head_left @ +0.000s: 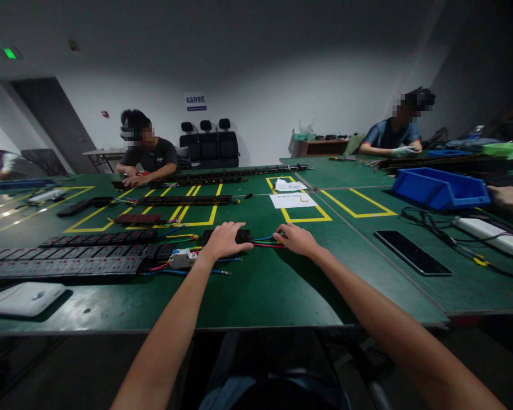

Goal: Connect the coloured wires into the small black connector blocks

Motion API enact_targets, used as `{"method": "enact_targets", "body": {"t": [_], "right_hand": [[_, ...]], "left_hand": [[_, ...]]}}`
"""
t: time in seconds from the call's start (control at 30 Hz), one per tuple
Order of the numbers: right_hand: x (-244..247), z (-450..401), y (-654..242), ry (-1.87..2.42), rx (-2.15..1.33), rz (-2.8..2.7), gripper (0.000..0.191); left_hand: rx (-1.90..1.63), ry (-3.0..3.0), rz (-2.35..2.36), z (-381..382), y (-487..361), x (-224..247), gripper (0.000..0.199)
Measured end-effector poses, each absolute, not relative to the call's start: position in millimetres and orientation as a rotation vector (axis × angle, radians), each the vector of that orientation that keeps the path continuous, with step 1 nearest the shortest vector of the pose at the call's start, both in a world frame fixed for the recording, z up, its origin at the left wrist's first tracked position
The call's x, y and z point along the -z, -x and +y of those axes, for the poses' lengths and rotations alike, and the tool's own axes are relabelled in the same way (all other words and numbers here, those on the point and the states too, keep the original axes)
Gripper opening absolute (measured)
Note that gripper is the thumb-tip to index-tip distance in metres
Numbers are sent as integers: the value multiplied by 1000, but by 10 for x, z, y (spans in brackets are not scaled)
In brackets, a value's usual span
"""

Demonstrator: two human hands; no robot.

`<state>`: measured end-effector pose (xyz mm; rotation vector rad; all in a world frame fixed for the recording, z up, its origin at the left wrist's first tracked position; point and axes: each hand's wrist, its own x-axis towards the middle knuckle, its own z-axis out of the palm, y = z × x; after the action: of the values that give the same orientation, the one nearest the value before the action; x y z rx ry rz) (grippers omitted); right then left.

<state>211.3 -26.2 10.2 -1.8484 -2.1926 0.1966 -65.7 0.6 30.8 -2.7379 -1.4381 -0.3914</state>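
Left hand (226, 240) holds the power strip (244, 236), likely to steady it. Right hand (298, 239) pinches wires (265, 245) toward three o'clock.

The bench (282, 296) has open green surface between the right hand (298, 240) and the phone (412, 252), and along the near edge below both hands. Left of the left hand (228, 242), the power strips (68, 265) (long ones, side by side) block a low sweep, with loose wires (205, 272) poking out toward that hand. Past the phone, black cables (440, 228) and the blue bin (442, 188) crowd the right; the cables seem to lie partly against the white box (493, 235).
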Motion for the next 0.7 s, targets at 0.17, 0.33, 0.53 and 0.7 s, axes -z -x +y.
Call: {"method": "enact_targets", "body": {"t": [0.17,0.33,0.53,0.7], "right_hand": [[-86,-247,-2124,1855,-207,-2198,37],[-65,-222,-2132,1859,-218,-2209,34],[-48,-212,-2133,1839,-217,-2229,34],[-70,-238,-2121,1838,-221,-2232,32]], "left_hand": [[390,2808,-1416,-10,740,-384,74],[419,2852,-1423,22,764,-370,68],[490,2952,-1460,84,776,-331,68],[472,2966,-1454,67,786,-372,68]]}}
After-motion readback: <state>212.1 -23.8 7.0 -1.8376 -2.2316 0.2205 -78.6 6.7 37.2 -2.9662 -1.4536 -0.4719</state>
